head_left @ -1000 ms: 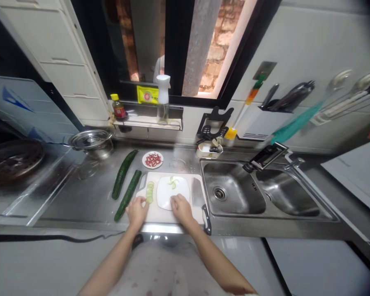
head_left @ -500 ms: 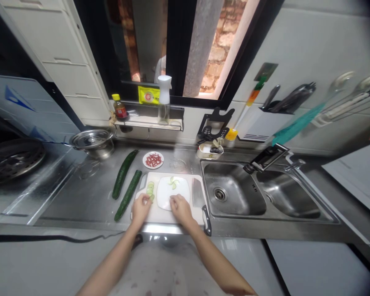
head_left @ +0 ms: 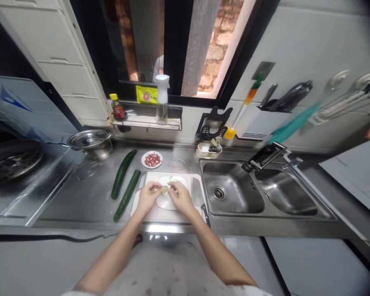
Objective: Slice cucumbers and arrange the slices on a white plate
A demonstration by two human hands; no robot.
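Above the white plate (head_left: 165,204), my left hand (head_left: 148,198) pinches a pale green cucumber slice (head_left: 164,190). My right hand (head_left: 181,199) meets it from the other side, its fingertips closed at the slice's right edge. More cucumber slices (head_left: 172,179) lie on the plate's far part, half covered by my right fingers. The plate rests on a pale cutting board (head_left: 160,218). A knife (head_left: 198,191) with a black handle lies along the board's right side. The slices on the board's left are hidden behind my left hand.
Two whole cucumbers (head_left: 128,195) lie left of the board. Behind it stands a small dish of chopped red pieces (head_left: 152,159). A double sink (head_left: 234,193) is on the right, a lidded steel pot (head_left: 91,142) on the left, and a wall rack (head_left: 148,122) holds bottles.
My left hand has moved from the board's left side rightward over the plate, bringing a cucumber slice. My right hand has risen slightly to meet it. The view has shifted a little.
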